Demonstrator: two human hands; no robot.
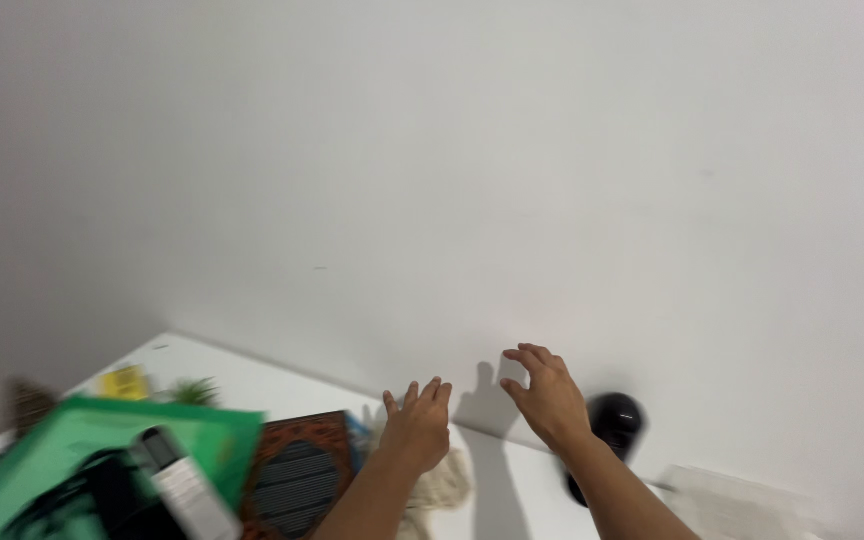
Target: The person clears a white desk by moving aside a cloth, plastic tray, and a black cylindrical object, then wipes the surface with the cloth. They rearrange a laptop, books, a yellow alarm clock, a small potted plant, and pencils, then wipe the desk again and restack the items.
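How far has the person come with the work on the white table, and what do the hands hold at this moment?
Nothing looks finished. The green flat box, the brown patterned box and the black round object lie on the white table. In hand: nothing; the left hand hovers, fingers spread, over a cream crumpled cloth, and the right hand is raised, half curled, near the white wall. All the handling remains.

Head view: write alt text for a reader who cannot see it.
Two bare hands, left hand and right hand, reach out open over a white table against a plain white wall. A black rounded object sits beside the right wrist; a green box, a brown patterned box and a cream cloth lie lower left.
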